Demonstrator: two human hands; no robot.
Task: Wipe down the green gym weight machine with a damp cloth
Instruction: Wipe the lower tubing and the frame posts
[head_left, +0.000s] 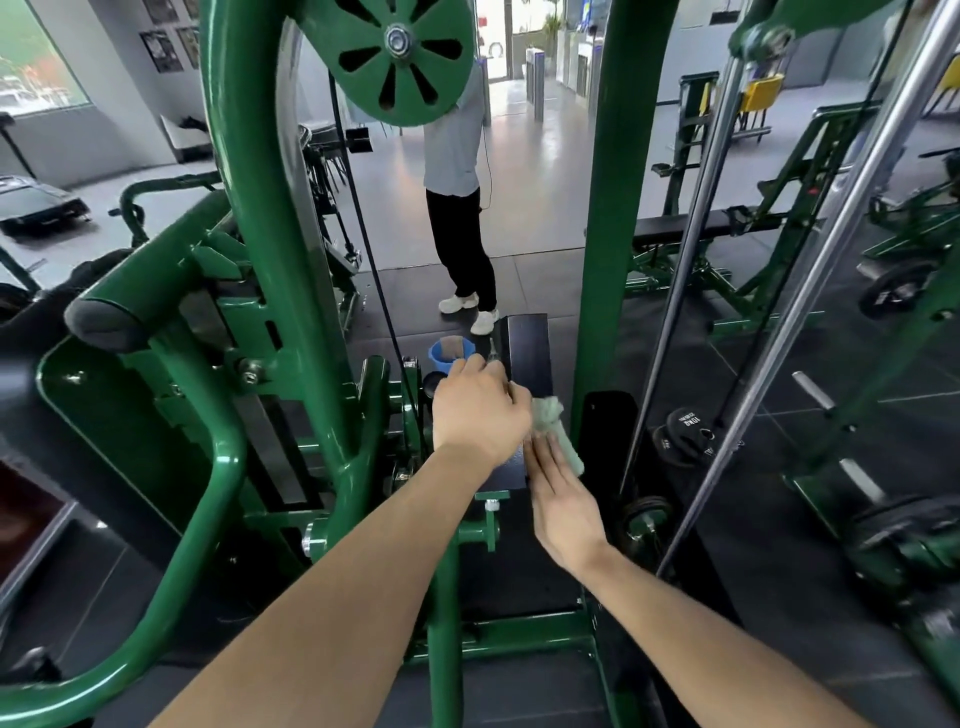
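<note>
**Two hands and a cloth on the green machine**

On the left is the big shiny green metal weight machine (244, 249) with fat curved tubes. A green wheel with slots (397, 57) hangs at the top of it. A thin black cable (371, 260) runs down from the wheel.

Low in the middle, a small blue plastic bucket (451, 352) sits on the dark floor, just past the hands. A person in a grey shirt and black trousers (460, 208) stands behind it.

The left hand (478, 410) reaches over a flat black pad (530, 353) on the machine. Its fingers are curled together, pinching the top of a pale green cloth (551, 423). The cloth is bunched up and lies on the right edge of the pad.

The right hand (563, 499) is just below the cloth. Its fingers are straight and flat, close side by side, touching the cloth's lower end.

On the right, two shiny silver poles (810, 291) lean upward. Round black weight plates (685, 434) sit near the bottom.
</note>
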